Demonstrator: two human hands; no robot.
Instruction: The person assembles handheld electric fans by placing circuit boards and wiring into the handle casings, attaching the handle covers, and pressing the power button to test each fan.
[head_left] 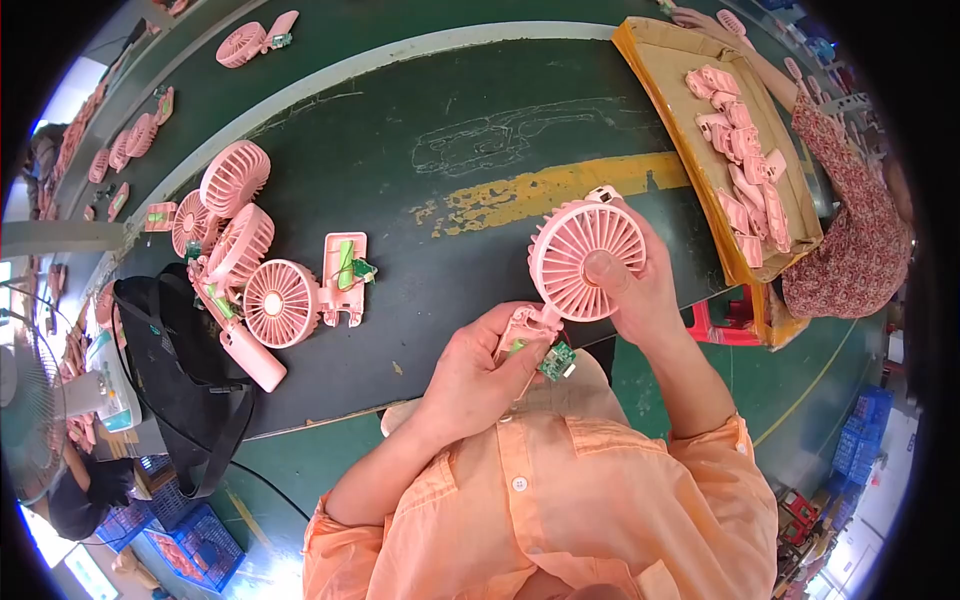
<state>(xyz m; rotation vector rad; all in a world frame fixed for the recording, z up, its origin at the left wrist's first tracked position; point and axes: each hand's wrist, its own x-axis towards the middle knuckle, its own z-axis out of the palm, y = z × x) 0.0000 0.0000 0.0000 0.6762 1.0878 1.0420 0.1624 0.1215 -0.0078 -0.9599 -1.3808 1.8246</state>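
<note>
A pink handheld fan (588, 225) is between my hands, above the near edge of the table. My right hand (645, 285) is closed round its round head, thumb on the front grille near the hub. A small pale pink piece with a dark opening (603, 193) shows at the head's far rim, beside my right fingertips; whether it is held apart from the fan cannot be told. My left hand (480, 372) pinches the opened handle (524, 328) below the head. From the handle a green circuit board (558, 361) sticks out beside my left fingers.
Several pink fans (280, 303) with opened handles lie on the dark table (440, 270) at left, beside a black bag (170, 330). A cardboard tray (670, 110) of pink handle parts stands at right, near a co-worker's patterned sleeve (845, 190). More fans (240, 46) lie beyond the pale rail.
</note>
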